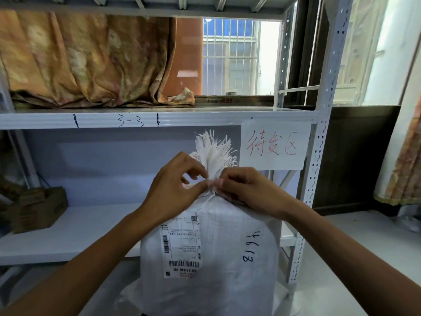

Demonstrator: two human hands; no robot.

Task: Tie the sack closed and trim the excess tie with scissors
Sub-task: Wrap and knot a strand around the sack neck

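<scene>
White woven plastic fills the middle of your view: the sack [211, 258] stands upright in front of the metal shelving [141, 119], its gathered neck [213, 179] rising between your two hands and fanning out above them into a frayed tuft [213, 149] of loose white strands.

Your left hand [175, 185] comes in from the left with the fingers curled. Its thumb and forefinger are pressed together at the left side of the neck, pinching there; the other fingers arch loosely above and do not touch the sack. Your right hand [248, 190] meets it from the other side, thumb and forefinger closed against the neck, the remaining fingers folded under and resting on the sack's shoulder. The fingertips of the two hands almost touch at the narrowest point of the neck. A thin white tie [210, 194] seems to wrap the neck just beneath your fingertips, though you cannot tell from here whether each hand holds the tie itself or only the bunched fabric.

On the sack's front face a shipping label [181, 245] with barcodes sits below your left hand, and handwritten black numbers [250, 247] run down the fabric to its right. Behind the tuft, a white paper sign [275, 144] with red handwriting hangs from the shelf edge. A brown cardboard box [38, 208] rests on the lower shelf at the far left, well apart from the sack.
</scene>
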